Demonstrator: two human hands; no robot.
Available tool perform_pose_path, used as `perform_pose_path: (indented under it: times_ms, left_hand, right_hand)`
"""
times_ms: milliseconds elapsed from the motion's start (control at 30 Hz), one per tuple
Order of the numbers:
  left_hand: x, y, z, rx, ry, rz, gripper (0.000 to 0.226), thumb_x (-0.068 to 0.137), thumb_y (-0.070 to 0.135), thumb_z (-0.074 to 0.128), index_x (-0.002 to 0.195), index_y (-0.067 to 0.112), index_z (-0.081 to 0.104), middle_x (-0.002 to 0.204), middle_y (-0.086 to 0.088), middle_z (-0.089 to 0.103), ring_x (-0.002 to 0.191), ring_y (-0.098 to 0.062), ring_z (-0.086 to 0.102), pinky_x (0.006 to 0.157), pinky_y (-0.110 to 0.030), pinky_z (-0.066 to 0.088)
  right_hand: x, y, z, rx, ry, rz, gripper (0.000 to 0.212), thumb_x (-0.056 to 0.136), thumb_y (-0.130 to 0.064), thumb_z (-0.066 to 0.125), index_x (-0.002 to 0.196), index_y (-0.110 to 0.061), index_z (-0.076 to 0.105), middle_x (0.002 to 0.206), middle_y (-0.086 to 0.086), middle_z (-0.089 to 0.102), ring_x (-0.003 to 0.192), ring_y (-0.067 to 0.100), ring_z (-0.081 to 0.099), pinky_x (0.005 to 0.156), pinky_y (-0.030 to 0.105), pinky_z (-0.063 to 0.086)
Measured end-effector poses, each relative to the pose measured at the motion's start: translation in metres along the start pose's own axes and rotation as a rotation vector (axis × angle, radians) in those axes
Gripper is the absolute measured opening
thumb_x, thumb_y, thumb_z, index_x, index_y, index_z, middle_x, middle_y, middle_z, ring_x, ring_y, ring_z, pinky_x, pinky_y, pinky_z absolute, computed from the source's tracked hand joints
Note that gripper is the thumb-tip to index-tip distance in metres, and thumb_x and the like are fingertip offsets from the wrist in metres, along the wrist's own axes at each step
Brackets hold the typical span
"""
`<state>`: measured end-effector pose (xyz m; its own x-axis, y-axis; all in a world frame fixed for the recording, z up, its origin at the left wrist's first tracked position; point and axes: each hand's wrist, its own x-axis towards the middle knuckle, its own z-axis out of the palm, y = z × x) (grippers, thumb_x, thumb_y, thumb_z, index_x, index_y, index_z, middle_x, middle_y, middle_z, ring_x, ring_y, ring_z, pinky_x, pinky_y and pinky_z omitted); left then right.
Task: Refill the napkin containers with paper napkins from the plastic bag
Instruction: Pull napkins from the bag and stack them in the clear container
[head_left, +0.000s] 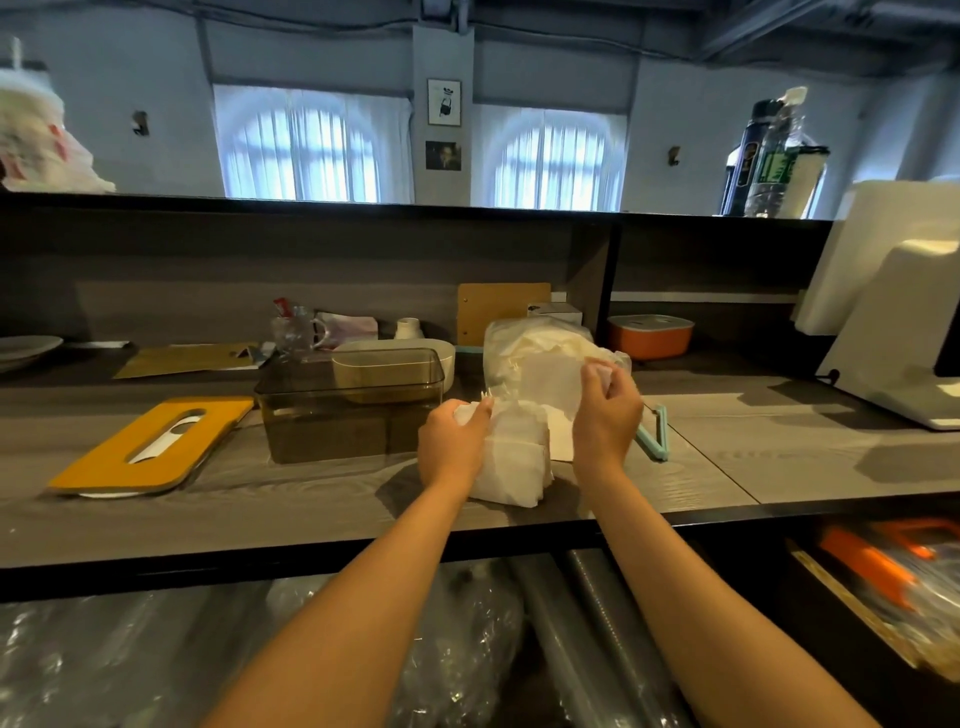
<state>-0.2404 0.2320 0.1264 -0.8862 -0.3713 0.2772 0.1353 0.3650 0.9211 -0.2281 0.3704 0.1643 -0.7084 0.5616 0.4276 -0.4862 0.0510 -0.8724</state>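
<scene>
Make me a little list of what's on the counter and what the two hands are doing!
left hand: grips the stack of napkins
right hand: pinches the plastic bag
napkin container: clear, open on top, looks empty, left of the hands
yellow lid: flat on the counter, left of the container
teal clip: lying right of the bag
orange box: on the back shelf

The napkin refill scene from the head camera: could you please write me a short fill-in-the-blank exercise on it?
1. The left hand holds a stack of white ____.
2. The smoky transparent container has its lid ____.
3. The yellow lid lies to the container's ____.
4. The right hand pinches the plastic ____.

Missing words: napkins; off; left; bag
</scene>
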Motion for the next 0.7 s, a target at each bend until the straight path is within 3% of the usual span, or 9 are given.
perform_pose_path:
  times_ms: [133,233,300,400,567,633,700]
  left_hand:
    - [0.002,0.001,-0.001,0.002,0.006,-0.016,0.031,0.096,0.050,0.055,0.086,0.021,0.062,0.085,0.004,0.062,0.085,-0.017,0.060,0.074,-0.030,0.044]
    - [0.002,0.003,-0.002,-0.027,-0.022,-0.058,0.031,0.098,0.047,0.052,0.085,0.021,0.061,0.085,0.004,0.063,0.082,-0.017,0.061,0.075,-0.032,0.047]
    - [0.004,0.003,-0.003,-0.021,-0.049,-0.064,0.034,0.099,0.047,0.051,0.086,0.018,0.062,0.085,0.003,0.064,0.083,-0.017,0.062,0.075,-0.032,0.047]
    - [0.005,0.005,-0.004,0.002,-0.054,-0.102,0.048,0.099,0.056,0.043,0.094,0.014,0.067,0.093,-0.004,0.069,0.089,-0.024,0.064,0.079,-0.035,0.048]
    - [0.000,0.005,-0.010,-0.124,-0.126,-0.224,0.064,0.090,0.074,0.030,0.102,0.021,0.064,0.105,-0.005,0.068,0.098,-0.025,0.064,0.097,-0.044,0.049]
    - [0.002,0.001,-0.014,-0.249,-0.205,-0.241,0.074,0.080,0.081,0.033,0.112,0.023,0.066,0.112,-0.005,0.070,0.103,-0.025,0.065,0.099,-0.048,0.049]
    - [-0.002,0.002,-0.021,-0.318,-0.312,-0.194,0.060,0.090,0.070,0.045,0.123,0.024,0.060,0.121,-0.005,0.066,0.109,-0.023,0.063,0.101,-0.047,0.049]
  right_hand:
    - [-0.004,-0.045,-0.013,0.128,-0.127,-0.038,0.010,0.098,-0.023,0.057,0.097,-0.028,0.065,0.102,-0.004,0.062,0.093,0.012,0.063,0.068,0.020,0.056]
    - [-0.024,-0.047,-0.015,0.248,-0.302,0.141,0.011,0.094,-0.020,0.061,0.096,-0.027,0.069,0.105,-0.005,0.062,0.103,0.019,0.060,0.081,0.038,0.058]
    - [-0.042,-0.029,-0.014,0.150,-0.349,0.205,0.012,0.093,-0.019,0.060,0.095,-0.026,0.070,0.106,-0.004,0.063,0.105,0.021,0.058,0.084,0.041,0.056]
    - [-0.057,-0.002,-0.012,-0.023,-0.351,0.212,0.014,0.094,-0.019,0.057,0.094,-0.027,0.069,0.104,-0.006,0.062,0.102,0.016,0.054,0.077,0.029,0.047]
    - [-0.053,0.014,-0.009,-0.185,-0.370,0.199,0.014,0.097,-0.021,0.053,0.099,-0.025,0.066,0.098,-0.010,0.060,0.094,0.008,0.055,0.075,0.025,0.046]
    - [-0.053,0.018,-0.009,-0.211,-0.375,0.193,0.015,0.096,-0.021,0.053,0.101,-0.022,0.067,0.098,-0.009,0.062,0.093,0.007,0.056,0.073,0.024,0.047]
    - [-0.052,0.020,-0.009,-0.225,-0.380,0.211,0.014,0.097,-0.022,0.054,0.104,-0.020,0.066,0.098,-0.008,0.063,0.093,0.009,0.058,0.076,0.027,0.049]
